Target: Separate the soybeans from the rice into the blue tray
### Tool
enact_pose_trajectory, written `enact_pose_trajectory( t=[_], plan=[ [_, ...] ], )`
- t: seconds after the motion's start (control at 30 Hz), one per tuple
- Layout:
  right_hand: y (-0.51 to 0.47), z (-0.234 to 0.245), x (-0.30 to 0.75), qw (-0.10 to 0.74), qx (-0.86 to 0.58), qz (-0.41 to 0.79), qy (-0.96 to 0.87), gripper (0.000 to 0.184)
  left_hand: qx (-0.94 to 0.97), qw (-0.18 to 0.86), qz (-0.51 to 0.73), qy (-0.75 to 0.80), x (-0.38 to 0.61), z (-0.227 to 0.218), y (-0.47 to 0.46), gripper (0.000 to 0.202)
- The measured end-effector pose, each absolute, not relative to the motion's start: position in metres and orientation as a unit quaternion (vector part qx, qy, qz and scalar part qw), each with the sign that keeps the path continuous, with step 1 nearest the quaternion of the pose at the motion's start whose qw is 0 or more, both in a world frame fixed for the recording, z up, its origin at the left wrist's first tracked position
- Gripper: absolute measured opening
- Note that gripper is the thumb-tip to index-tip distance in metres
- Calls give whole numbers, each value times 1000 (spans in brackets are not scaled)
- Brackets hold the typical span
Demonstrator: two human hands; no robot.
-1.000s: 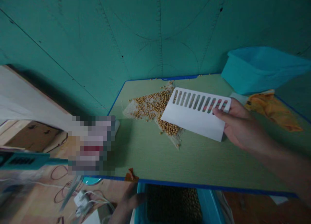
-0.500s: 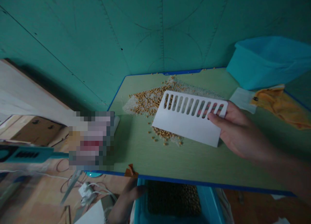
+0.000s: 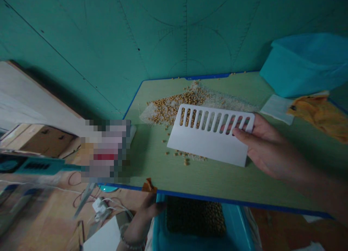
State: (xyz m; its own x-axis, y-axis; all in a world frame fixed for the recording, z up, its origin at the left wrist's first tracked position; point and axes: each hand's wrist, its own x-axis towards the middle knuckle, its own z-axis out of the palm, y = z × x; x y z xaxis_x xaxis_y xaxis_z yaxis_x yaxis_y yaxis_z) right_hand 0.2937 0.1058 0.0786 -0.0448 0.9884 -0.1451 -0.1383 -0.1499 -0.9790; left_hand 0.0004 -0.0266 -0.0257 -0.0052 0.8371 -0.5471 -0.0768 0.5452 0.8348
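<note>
My right hand grips the right end of a white slotted scraper, which stands on its long edge on the green table. A pile of yellow beans mixed with white grains lies behind the scraper, and a few loose beans sit in front of it. Below the table's near edge my left hand holds the rim of a blue bin with beans inside.
A teal tub stands at the back right, with a white sheet and a yellow cloth beside it. A teal wall rises behind. Cables and a board lie on the floor at left.
The scraper has slid left and toward the near edge, dragging some beans along and leaving others behind it. The left hand stays on the bin.
</note>
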Motion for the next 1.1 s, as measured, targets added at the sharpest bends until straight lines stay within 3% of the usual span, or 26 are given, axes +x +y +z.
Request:
enact_pose_trajectory(
  t=[0.23, 0.47, 0.8, 1.1],
  plan=[
    [102, 75, 294, 467, -475, 600, -443, 30, 323, 647, 329, 607, -8, -38, -19, 43],
    [99, 74, 296, 442, -474, 585, -488, 19, 290, 678, 322, 593, -7, -38, -20, 58],
    [96, 75, 295, 413, -465, 597, -507, 20, 286, 645, 395, 588, 20, 5, -21, 49],
    [95, 68, 295, 386, -450, 618, -517, 22, 245, 640, 424, 592, -5, -19, -29, 37]
  ],
)
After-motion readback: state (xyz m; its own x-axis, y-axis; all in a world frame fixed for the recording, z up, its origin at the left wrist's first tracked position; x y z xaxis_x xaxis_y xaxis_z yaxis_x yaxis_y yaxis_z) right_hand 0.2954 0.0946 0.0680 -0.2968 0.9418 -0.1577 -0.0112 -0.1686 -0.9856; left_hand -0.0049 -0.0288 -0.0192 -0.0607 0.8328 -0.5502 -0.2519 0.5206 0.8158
